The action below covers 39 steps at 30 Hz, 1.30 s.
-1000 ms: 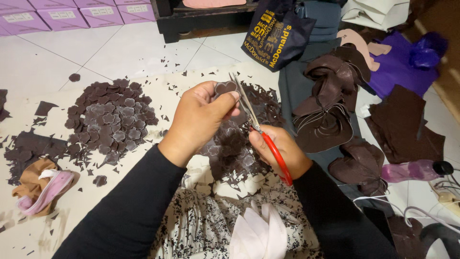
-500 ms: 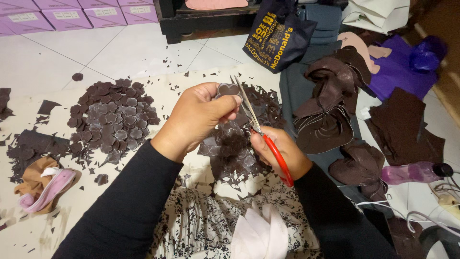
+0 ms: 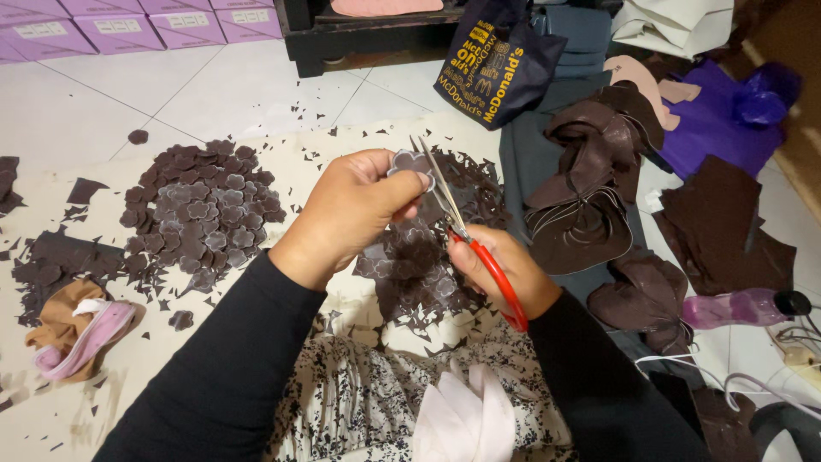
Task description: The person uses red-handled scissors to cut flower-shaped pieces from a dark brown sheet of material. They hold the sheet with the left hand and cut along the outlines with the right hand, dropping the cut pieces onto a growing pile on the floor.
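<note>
Nearest the camera lies a black-and-white patterned cloth (image 3: pixel 359 402) with a few pale pink fabric pieces (image 3: pixel 466 419) on it, between two black sleeves. Just beyond, the right hand (image 3: pixel 500 269) is closed around the red handles of a pair of scissors (image 3: pixel 466 235), whose blades point up and away and stand slightly parted. The left hand (image 3: pixel 355 214) pinches a small flower-shaped brown cutout (image 3: pixel 410 162) between thumb and fingertips, touching the scissor blades near their tips. Under both hands sits a heap of dark brown scraps (image 3: pixel 419 265) on a cream sheet (image 3: pixel 299 154) spread over the floor. To the left, near, lies a tan and pink bundle (image 3: pixel 77 329); farther left a pile of finished flower cutouts (image 3: pixel 201 218). To the right lie larger brown fabric pieces (image 3: pixel 590 214) and a pink bottle (image 3: pixel 735 308) on its side. Farthest off are a dark blue bag (image 3: pixel 496 64), purple fabric (image 3: pixel 718 124) and purple boxes (image 3: pixel 128 26) on the white tiles.
</note>
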Motion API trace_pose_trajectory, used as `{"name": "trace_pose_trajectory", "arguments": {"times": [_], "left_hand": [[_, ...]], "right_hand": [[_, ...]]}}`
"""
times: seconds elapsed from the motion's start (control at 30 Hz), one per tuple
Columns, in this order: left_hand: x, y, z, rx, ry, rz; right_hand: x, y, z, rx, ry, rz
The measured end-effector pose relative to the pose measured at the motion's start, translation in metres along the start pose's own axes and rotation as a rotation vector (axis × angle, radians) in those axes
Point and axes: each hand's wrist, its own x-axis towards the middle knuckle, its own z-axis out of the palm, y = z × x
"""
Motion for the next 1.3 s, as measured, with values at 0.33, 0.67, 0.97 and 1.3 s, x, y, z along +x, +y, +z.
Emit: {"name": "trace_pose_trajectory", "arguments": {"times": [0.33, 0.67, 0.97, 1.3], "left_hand": [[0.000, 0.002, -0.006, 0.076, 0.011, -0.016], [-0.001, 0.004, -0.007, 0.027, 0.011, -0.032], [0.001, -0.004, -0.006, 0.032, -0.011, -0.003], [0.005, -0.019, -0.001, -0.107, -0.038, 0.033]], "right_hand": [[0.001, -0.002, -0.001, 0.131, -0.081, 0.023], [0.000, -0.003, -0.004, 0.022, -0.076, 0.020], [0.000, -0.004, 0.000, 0.057, -0.067, 0.022], [-0.001, -0.001, -0.003, 0.154, -0.102, -0.017]]}}
